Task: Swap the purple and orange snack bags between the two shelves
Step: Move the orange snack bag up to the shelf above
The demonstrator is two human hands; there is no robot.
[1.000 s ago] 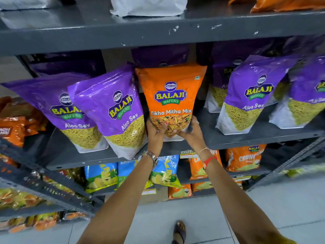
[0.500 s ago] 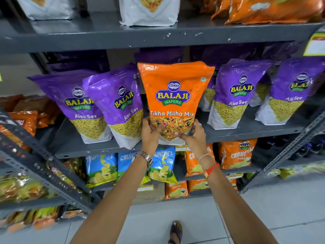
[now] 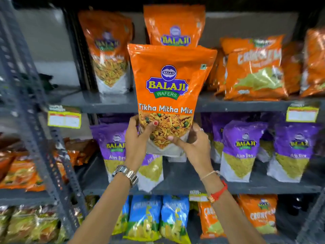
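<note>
Both my arms reach up and forward, forearms converging toward the middle of the rack. My left hand point(image 3: 139, 136) grips the lower left corner of the orange Tikha Mitha Mix bag point(image 3: 168, 85), thumb pressed flat across the front over the printed snack window, red nail showing, remaining fingers wrapped behind out of sight. Wristwatch point(image 3: 125, 174) on that wrist, face turned up. My right hand point(image 3: 195, 145) cups the bag's lower right corner from beneath, thumb laid on the front near the white bottom gusset, palm tilted inward; a ring shows on one finger. Thin bangle and red thread band point(image 3: 219, 191) on that wrist.

The bag is upright, held in the air in front of the upper shelf point(image 3: 109, 103), its bottom hanging below that shelf's edge, its top overlapping another orange bag point(image 3: 174, 25) standing behind it. More orange packs sit to either side up there. Purple Aloo Sev bags point(image 3: 241, 148) stand on the middle shelf point(image 3: 184, 180), behind and on both sides of my hands. Yellow price tags point(image 3: 64, 118) hang from the upper shelf's front edge.
</note>
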